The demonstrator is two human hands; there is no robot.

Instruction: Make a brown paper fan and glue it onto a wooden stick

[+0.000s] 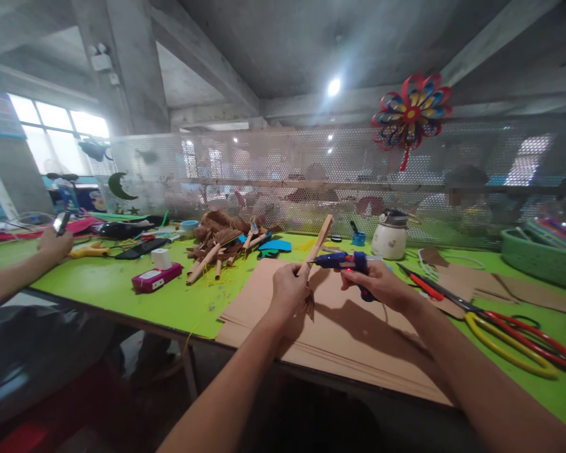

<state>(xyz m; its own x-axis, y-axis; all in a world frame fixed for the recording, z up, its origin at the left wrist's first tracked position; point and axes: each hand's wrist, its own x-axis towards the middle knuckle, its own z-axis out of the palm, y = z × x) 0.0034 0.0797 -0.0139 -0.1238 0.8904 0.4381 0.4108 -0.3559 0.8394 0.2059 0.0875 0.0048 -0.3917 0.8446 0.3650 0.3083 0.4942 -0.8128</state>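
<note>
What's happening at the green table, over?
Left hand gripping brown paper piece. Right hand holding blue glue gun, nozzle at the piece. Nothing visible between them.

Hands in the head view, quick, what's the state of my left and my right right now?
Left hand: closed, holding a slender brown stick, apparently rolled paper.
Right hand: closed, holding a dark blue plastic glue gun.
</note>
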